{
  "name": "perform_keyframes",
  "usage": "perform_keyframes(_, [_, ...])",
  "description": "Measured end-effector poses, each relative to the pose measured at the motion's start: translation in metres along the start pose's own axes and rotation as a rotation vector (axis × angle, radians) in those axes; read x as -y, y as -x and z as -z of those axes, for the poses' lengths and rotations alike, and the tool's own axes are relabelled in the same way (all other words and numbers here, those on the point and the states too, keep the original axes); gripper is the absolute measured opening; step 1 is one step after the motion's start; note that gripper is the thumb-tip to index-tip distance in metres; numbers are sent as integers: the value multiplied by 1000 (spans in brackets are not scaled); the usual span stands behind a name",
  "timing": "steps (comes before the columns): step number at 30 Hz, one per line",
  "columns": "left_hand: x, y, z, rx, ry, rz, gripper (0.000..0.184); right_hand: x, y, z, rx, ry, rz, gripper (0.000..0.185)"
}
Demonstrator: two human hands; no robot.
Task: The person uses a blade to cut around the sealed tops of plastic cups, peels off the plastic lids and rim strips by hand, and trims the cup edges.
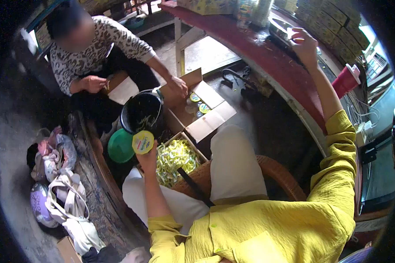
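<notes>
My left hand (148,160) is wrapped round a cup with a printed yellow lid (143,142), lid facing up. It is above the near side of a cardboard box filled with yellow-green wrapped pieces (176,161). Far to the right, my right hand (304,47) is raised over the red table (232,35), its fingers curled together beside a round, shiny container (278,30). A small pale bit shows at the fingertips, too small to name. Beyond the cup stands a dark bucket (128,115), with a green lid or basin (120,146) beside it.
Across from me a person in a patterned top (98,48) reaches into an open cardboard box (217,117) holding several lidded cups. On the table are a red cup-shaped container (344,82) and stacked packs (329,26). Bags (68,193) lie on the left.
</notes>
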State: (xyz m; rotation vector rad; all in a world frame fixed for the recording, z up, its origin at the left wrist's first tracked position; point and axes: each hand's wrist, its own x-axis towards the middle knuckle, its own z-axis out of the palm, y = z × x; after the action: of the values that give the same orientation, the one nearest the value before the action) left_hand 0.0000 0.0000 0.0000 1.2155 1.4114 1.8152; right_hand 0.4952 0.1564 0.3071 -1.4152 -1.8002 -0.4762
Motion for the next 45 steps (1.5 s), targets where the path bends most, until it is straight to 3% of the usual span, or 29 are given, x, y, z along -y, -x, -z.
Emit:
perform_keyframes(3, [8,17,-4,-39,70,101,42,18,-7,5,-16,204,-79,42])
perform_keyframes(5, [-4,9,0,-26,-13,28,47,8,-11,-1,-120,-138,-326,40])
perform_keyframes(7, [-6,7,2,0,28,12,50,-4,-11,-1,-131,-365,-354,39])
perform_keyframes(9, [-16,7,1,1,63,-1,42,-5,-15,-12,-294,-771,-435,37])
perform_keyframes(11, [-11,4,0,-39,-9,-11,43,2,-17,-30,-301,-1245,-331,35])
perform_keyframes(14, [-24,0,-2,-84,60,-33,46,114,10,-58,-287,-1284,-488,36])
perform_keyframes(15, [-25,-1,0,-95,25,-51,46,131,23,-74,-182,-1427,-491,41])
perform_keyframes(18, [-18,0,2,-136,187,141,51,215,71,-116,91,-1571,-532,36])
perform_keyframes(19, [-15,0,4,-141,254,194,54,241,87,-129,144,-1673,-611,44])
perform_keyframes(23, [-28,-16,11,-102,-83,34,52,301,143,-183,586,-1764,-655,40])
perform_keyframes(24, [-30,-21,9,-132,20,18,52,315,149,-186,696,-1696,-630,40])
perform_keyframes(27, [-38,-29,18,-51,-154,43,54,332,160,-202,859,-1587,-481,42])
perform_keyframes(28, [-38,-31,15,-50,-13,41,58,334,160,-207,918,-1597,-441,42])
perform_keyframes(36, [-7,-35,13,-90,30,97,60,332,180,-245,1007,-1438,-299,32])
perform_keyframes(43, [-4,-31,9,-61,-55,96,58,331,186,-246,1234,-1335,-323,30])
perform_keyframes(45, [-1,-30,7,-59,-62,104,58,330,188,-246,1198,-1341,-335,27])
